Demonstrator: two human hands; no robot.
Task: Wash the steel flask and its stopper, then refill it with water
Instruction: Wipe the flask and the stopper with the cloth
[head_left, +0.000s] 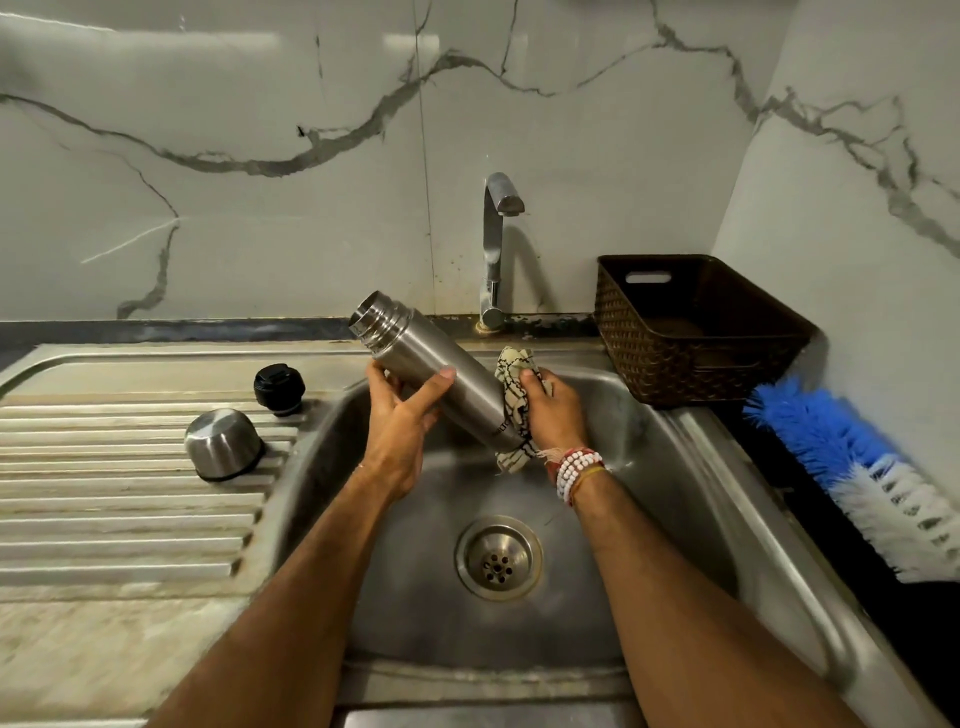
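Marble-backed sink (691, 467), tap dry: flask being scrubbed on the outside.
Steel flask (436, 376) is held over the basin, tilted, open mouth up-left and base down-right, probably so drips land in the sink. Left hand (400, 421) wraps the upper body, fingers closed round it, acting as the clamp. Right hand (553, 410) presses a checked cloth (514, 400) around the lower body, fingers closed on the cloth, so it looks like the rubbing hand. Black stopper (279, 387) and steel cap (222, 442) sit apart on the ribbed drainer (104, 499), left of the basin, likely parked for their own wash. Tap (497, 244) isn't running, so rinse and refill look not yet done. Brown basket (696, 332) and blue-white brush (862, 478) sit unused on the worktop to the right.
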